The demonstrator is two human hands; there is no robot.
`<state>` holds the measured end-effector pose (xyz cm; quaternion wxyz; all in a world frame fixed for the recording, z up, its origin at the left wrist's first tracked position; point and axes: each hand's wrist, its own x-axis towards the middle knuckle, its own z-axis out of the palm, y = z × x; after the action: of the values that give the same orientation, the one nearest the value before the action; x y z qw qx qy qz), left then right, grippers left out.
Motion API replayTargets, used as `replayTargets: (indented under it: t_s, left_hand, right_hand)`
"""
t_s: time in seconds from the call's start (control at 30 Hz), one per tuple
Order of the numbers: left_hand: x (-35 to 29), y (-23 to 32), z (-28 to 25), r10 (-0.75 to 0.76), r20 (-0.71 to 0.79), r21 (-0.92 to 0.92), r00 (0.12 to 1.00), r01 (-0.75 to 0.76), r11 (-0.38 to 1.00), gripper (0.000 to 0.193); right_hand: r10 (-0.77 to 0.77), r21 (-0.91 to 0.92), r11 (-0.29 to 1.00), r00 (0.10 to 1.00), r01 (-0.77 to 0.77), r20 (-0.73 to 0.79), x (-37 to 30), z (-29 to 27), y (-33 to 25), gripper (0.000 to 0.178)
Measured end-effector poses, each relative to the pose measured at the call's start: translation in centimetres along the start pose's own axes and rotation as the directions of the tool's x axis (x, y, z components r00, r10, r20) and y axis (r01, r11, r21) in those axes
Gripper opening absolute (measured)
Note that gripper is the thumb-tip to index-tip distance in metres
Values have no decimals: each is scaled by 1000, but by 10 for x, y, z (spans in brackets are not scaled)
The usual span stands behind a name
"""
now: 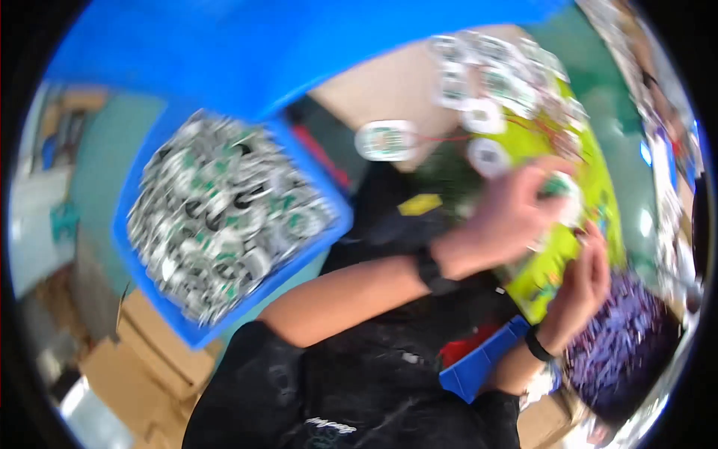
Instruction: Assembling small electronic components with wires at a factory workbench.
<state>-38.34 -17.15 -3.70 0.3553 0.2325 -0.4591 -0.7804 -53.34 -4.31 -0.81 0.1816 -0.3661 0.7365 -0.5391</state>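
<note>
My left hand point(512, 209) is closed around a white round disc point(571, 200) with a green patch on it, above a yellow-green mat point(602, 179). My right hand point(583, 280) is just below, its fingertips pinched together close to the disc's lower edge. What sits between those fingertips is too blurred to name. Beyond my left hand lie two small white round pieces point(483, 116), near a tangle of red wires point(550, 127). A larger white oval piece with a green centre point(386, 141) rests to their left, with a red wire running from it.
At left stands a blue bin point(342, 218) heaped with white and green discs. Several white round parts point(493, 60) lie at the back. Purple strips point(621, 337) fill a container at lower right, near a small blue box point(482, 359). A large blue surface point(247, 52) overhangs the top; cardboard boxes point(142, 367) stand lower left.
</note>
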Motion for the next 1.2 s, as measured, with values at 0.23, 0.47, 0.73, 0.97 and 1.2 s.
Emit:
replayTargets:
  t_s: [0.23,0.47,0.73,0.97,1.2]
  left_hand:
    - [-20,-34,-35,-119,63,-277,991,132,952,40]
    - [-12,-39,-27,-94,38,-225,995,100,969,36]
    - [-13,-48,-30,-48,29,-106,998,50,993,30]
    - [-13,-52,-27,-11,-50,-37,999,9,999,28]
    - [-11,-46,-21,-28,-77,-18,997,26,999,28]
  right_hand:
    - [-13,-2,1000,984,14,179,0,58,-2,12]
    - [-105,-160,980,990,120,97,4,62,7,9]
    - [-142,-330,925,977,188,157,13,59,-1,10]
    - [-147,-323,929,982,179,123,13,64,4,10]
    - [-110,-208,970,990,127,92,12,71,12,10]
